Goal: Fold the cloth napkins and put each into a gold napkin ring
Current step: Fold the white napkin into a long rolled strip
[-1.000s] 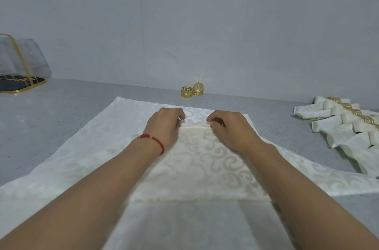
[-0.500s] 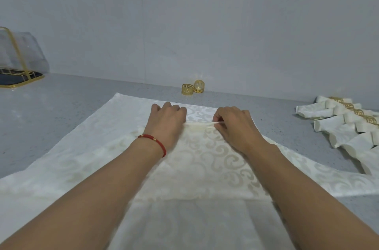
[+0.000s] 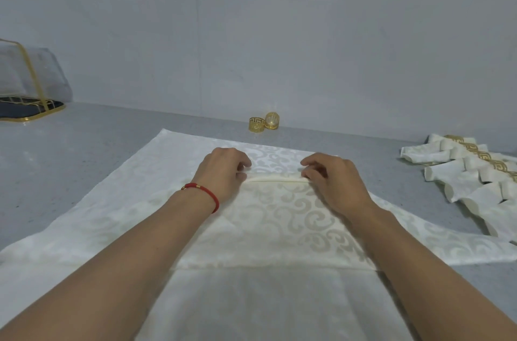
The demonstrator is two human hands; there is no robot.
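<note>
both hands, left (image 3: 223,173) and right (image 3: 333,181), pinch a narrow pleat in the napkin (image 3: 277,217) short of the rings (image 3: 263,123); soft, slippery-looking cloth, best held at the crease ends.

Cream patterned napkin (image 3: 279,217) spread flat on grey desk (image 3: 84,150). Left hand (image 3: 223,173) and right hand (image 3: 333,181) pinch a narrow raised fold (image 3: 275,179) between them. Two gold napkin rings (image 3: 263,122) by wall. Ringed folded napkins (image 3: 472,170) at right.
</note>
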